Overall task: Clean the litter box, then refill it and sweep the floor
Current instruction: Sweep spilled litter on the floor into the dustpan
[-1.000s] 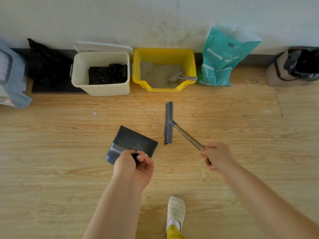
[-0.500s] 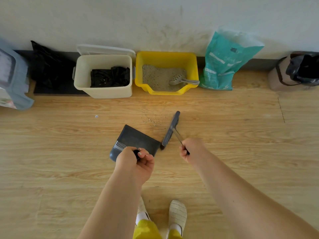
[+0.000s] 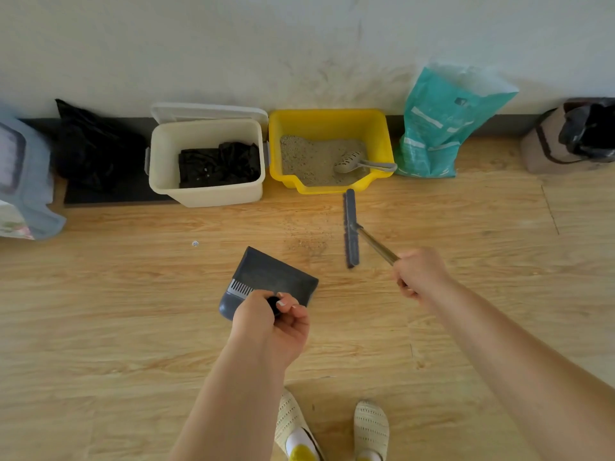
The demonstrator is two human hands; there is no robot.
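Sweeping spilled litter toward the dustpan, floor in front of the litter box.

The left hand (image 3: 271,322) was curled round the handle of the dark dustpan (image 3: 271,279), which lay on the wooden floor (image 3: 133,327) with its lip toward the wall. The right hand (image 3: 421,274) gripped the metal handle of the broom head (image 3: 351,227), set just in front of the yellow litter box (image 3: 327,123). Scattered litter grains (image 3: 307,239) lay between broom and pan. The box held litter and a slotted scoop (image 3: 354,161); a teal litter bag (image 3: 439,124) stood beside it. Judgement: the stroke would go best short and low, bristles kept flat on the boards, pulled leftward to the pan lip, with the lip pressed down so grains would not slip under. A fast flick risked scattering them.
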